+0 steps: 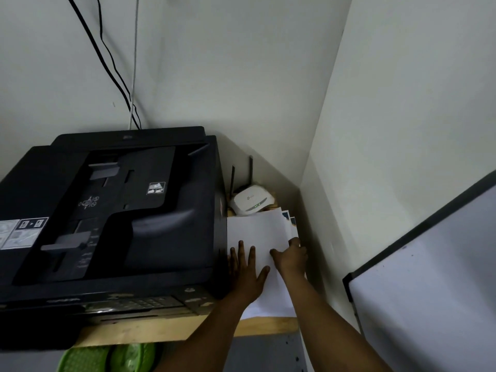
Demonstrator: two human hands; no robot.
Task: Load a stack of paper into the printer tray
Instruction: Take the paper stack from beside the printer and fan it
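Note:
A big black printer (112, 210) stands on a wooden shelf (171, 328) in a wall corner, its top feeder closed. To its right lies a stack of white paper (257, 232) on the shelf. My left hand (248, 269) rests flat on the stack with fingers spread, close to the printer's side. My right hand (291, 257) grips the stack's right edge, thumb on top and fingers curled under the sheets. Some printed sheets (291, 221) stick out beneath the stack's far right corner.
A white router (252, 201) with two antennas sits behind the paper, against the wall. Cables (112, 65) run down the wall behind the printer. A whiteboard (429, 277) leans at the right. Something green (107, 358) shows below the shelf.

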